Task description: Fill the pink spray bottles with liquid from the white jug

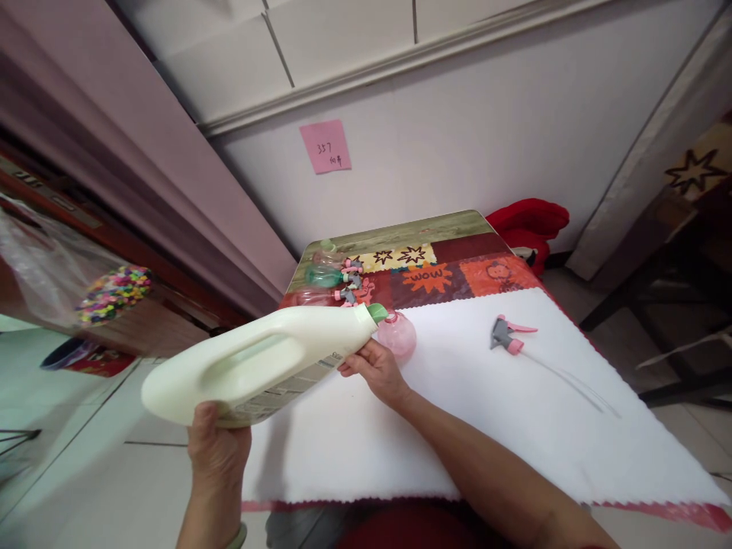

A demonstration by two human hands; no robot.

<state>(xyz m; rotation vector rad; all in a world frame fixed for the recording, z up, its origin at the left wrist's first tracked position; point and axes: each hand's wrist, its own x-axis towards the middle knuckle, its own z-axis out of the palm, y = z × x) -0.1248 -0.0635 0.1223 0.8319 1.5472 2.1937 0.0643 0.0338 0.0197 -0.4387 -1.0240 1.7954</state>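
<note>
A large pale-green jug (257, 358) with a moulded handle is tilted sideways over the table, its green spout (377, 312) at the mouth of a pink see-through bottle (399, 337). My left hand (217, 438) grips the jug's base end from below, thumb up its side. Near the neck, my right hand (380, 371) has its fingers closed against the jug's underside. The pink bottle stands upright just beyond that hand. Whether liquid is flowing I cannot make out. A grey and pink spray trigger (508, 335) with a thin clear tube lies on the white cloth (457, 427) at the right.
Several spray bottles (323, 276) lie at the table's back left. A patterned cover (426, 278) shows beyond the cloth. A pink note (325, 146) is on the wall. Behind the table's right corner sits a red object (534, 225); a dark stool (640, 305) stands at right.
</note>
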